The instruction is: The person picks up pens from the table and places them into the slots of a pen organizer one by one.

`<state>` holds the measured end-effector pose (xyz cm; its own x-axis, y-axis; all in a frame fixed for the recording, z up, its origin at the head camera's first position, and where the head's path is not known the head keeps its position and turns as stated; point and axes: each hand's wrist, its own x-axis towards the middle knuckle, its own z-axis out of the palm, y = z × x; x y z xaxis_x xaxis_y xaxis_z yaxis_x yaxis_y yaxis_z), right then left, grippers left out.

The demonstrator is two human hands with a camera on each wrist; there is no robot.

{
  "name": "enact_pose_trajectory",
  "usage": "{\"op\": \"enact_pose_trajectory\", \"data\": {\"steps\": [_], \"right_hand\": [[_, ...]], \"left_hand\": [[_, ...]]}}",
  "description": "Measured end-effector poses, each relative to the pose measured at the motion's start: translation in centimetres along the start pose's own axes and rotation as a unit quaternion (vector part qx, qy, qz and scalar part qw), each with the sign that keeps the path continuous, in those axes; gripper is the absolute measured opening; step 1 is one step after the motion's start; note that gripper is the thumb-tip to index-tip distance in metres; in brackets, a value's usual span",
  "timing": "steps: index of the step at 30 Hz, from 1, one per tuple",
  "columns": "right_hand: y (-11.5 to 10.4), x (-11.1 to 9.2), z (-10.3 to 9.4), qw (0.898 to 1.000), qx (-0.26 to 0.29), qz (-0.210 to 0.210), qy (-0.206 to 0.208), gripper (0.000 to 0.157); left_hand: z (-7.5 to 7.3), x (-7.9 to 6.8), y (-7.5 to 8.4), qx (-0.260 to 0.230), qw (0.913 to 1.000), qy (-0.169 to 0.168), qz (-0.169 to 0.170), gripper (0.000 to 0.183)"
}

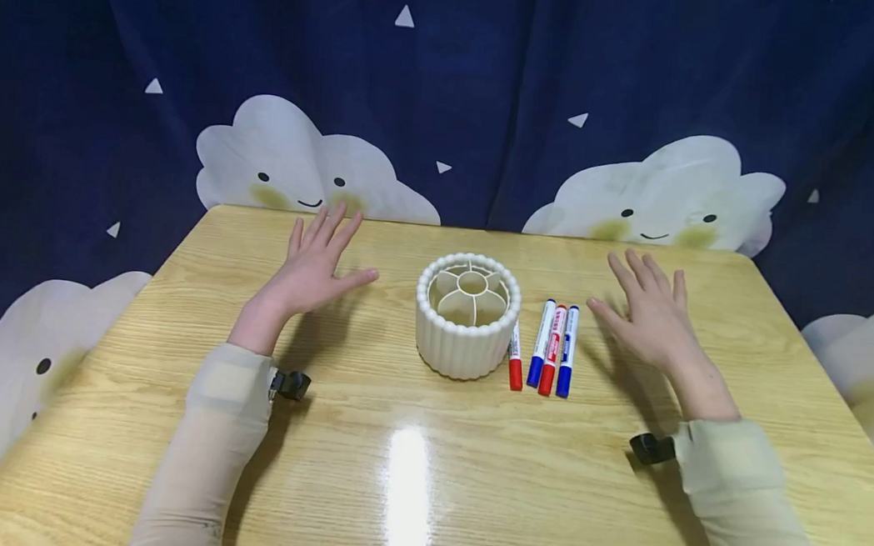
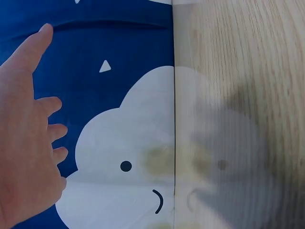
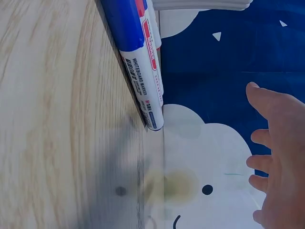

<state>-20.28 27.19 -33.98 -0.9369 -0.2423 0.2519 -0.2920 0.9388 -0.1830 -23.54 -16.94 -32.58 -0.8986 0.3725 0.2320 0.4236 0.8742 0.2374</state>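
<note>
From where I stood, the left grip and right grip were spread and empty, while the markers lay beside the ribbed holder, probably light, stiff, slick, best pinched mid-barrel.

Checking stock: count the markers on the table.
4: red marker partly behind the white holder; rightward, blue marker, second red marker, second blue marker. Holder may hide more.

– Surface?
– Light wood-grain desk, glossy, bright glare streak.
– On it?
– White ribbed organizer, upright; just beside it, two blue-capped markers, two red-capped markers, one red partly hidden behind it.
</note>
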Motion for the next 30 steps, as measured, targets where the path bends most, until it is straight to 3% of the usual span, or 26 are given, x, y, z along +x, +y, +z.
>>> {"op": "enact_pose_trajectory", "data": {"steps": [9,15,19,23,26,30], "right_hand": [[-0.3,0.5,0.7,0.999,0.052,0.001,-0.015,0.065],[-0.6,0.8,1.0,0.993,0.109,0.018,-0.036,0.066],[-0.8,1.1,1.4,0.989,0.138,0.020,-0.042,0.066],[-0.9,1.5,2.0,0.985,0.163,0.016,-0.050,0.065],[-0.9,1.8,2.4,0.984,0.168,0.016,-0.064,0.062],[-0.9,2.1,2.9,0.983,0.154,0.033,-0.096,0.060]], "left_hand": [[0.5,0.1,-0.1,-0.036,0.9990,0.018,0.019,0.096],[0.9,0.2,0.4,-0.116,0.9932,-0.004,0.000,0.098],[1.5,0.3,0.9,-0.207,0.9781,-0.012,-0.015,0.094],[2.2,0.6,1.5,-0.291,0.9567,-0.002,0.011,0.091],[2.4,0.8,2.1,-0.321,0.9466,-0.003,0.025,0.088],[1.9,0.8,3.4,-0.361,0.9317,-0.029,0.033,0.082]]}}
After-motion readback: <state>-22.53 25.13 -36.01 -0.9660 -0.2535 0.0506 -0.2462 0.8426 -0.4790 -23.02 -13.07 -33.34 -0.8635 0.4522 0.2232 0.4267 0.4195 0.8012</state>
